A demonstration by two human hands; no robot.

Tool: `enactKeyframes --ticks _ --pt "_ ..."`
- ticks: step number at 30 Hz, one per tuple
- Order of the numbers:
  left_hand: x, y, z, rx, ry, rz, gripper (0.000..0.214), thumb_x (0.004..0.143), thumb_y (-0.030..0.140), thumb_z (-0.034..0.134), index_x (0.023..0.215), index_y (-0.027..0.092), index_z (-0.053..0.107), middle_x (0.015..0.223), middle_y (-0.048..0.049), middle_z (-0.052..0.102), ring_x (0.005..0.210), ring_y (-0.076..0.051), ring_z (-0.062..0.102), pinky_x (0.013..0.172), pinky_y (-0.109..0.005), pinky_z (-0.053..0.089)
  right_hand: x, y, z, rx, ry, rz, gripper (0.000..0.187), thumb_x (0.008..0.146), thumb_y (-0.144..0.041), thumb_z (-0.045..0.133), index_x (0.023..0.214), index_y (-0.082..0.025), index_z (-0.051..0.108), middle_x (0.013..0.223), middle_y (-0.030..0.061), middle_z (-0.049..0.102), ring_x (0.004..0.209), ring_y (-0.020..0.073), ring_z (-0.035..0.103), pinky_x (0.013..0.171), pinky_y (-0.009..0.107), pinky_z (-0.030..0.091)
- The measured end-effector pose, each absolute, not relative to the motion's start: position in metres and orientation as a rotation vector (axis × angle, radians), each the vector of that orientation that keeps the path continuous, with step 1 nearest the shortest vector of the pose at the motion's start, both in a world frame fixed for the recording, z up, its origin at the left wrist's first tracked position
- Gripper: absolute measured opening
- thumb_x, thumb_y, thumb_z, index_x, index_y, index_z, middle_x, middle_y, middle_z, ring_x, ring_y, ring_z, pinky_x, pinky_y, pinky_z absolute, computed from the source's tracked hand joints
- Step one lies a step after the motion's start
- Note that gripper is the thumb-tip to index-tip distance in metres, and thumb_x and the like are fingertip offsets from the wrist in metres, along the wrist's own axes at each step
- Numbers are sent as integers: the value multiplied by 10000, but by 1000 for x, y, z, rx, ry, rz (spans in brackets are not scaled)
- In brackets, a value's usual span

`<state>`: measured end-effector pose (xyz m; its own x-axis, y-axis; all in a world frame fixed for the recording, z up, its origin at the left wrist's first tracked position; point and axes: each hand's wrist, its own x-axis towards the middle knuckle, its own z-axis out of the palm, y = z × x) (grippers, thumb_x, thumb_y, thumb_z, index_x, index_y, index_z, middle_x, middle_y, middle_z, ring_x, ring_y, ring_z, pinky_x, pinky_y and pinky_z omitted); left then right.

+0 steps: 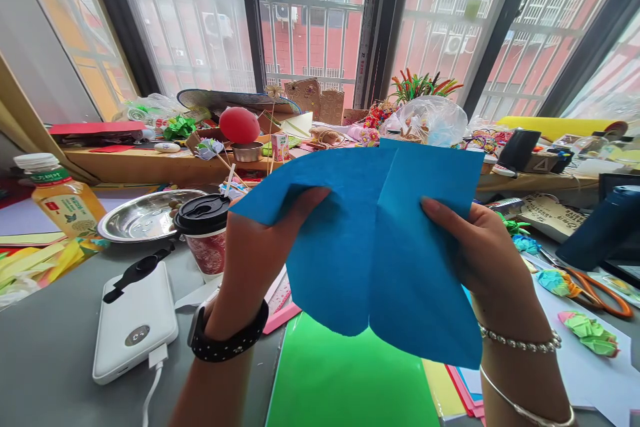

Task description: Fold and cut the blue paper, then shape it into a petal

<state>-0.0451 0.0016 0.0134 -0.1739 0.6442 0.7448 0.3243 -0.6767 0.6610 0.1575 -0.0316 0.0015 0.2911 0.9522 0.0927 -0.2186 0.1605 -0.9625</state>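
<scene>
Both my hands hold a blue sheet of paper (370, 247) up in front of me, above the desk. A vertical crease runs down its middle and its left flap bends toward me. My left hand (260, 253), with a black watch on the wrist, pinches the left flap, thumb on the front. The sheet's right half is pinched by my right hand (475, 247), which wears silver bracelets on the wrist, the thumb lying on the paper. Below the blue sheet a green sheet (345, 380) lies flat on the desk.
A white power bank (135, 323) with a cable lies at the left. Behind it stand a red paper cup with a black lid (205, 233), a metal dish (143, 215) and a juice bottle (63, 197). Orange-handled scissors (597, 293) and folded paper pieces (590, 332) lie at the right. Craft clutter fills the windowsill.
</scene>
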Motion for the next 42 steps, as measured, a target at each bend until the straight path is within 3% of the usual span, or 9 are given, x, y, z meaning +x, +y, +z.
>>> enactKeyframes --ticks 9,14,17,25,32,37,42 --pt "-42 -5 20 1650 1145 1926 117 619 288 690 700 212 652 665 73 660 673 -138 608 643 -226 482 161 -30 0 -1021 -956 993 194 604 -375 705 725 -229 666 674 9 703 516 187 640 441 276 547" --pt "-47 1 17 1496 1123 1834 113 606 270 708 629 182 641 586 61 637 552 -111 562 516 -205 464 165 -25 -5 -1004 -1101 923 259 508 -332 765 714 -205 671 718 22 709 645 238 658 536 337 565" --pt "-52 10 10 1497 967 1746 154 627 319 696 672 179 650 655 36 653 599 -126 584 510 -205 482 164 -23 -6 -1048 -1117 856 259 500 -242 773 739 -208 680 752 18 710 686 257 655 578 374 565" --pt "-54 8 12 1435 717 1488 189 687 324 643 852 233 659 865 -31 687 751 -210 646 596 -287 547 160 -27 -3 -980 -1027 862 181 564 -259 739 737 -247 686 762 0 707 693 236 656 623 365 571" --pt "-50 8 9 1394 793 1413 273 585 286 726 836 193 669 815 -41 698 706 -231 650 582 -319 550 158 -32 2 -979 -1003 1024 173 577 -302 732 733 -247 681 733 6 709 599 220 659 547 331 573" --pt "-51 10 10 1549 1039 1619 172 592 337 704 666 191 652 654 9 662 588 -166 606 515 -249 486 160 -30 1 -992 -970 1007 207 550 -312 744 731 -239 675 725 15 707 594 229 658 562 345 569" --pt "-49 10 10 1751 1294 1759 210 637 389 647 578 201 576 548 43 585 523 -137 535 491 -236 407 159 -29 -2 -987 -974 947 252 530 -318 750 758 -255 663 775 9 708 669 247 661 584 359 568"
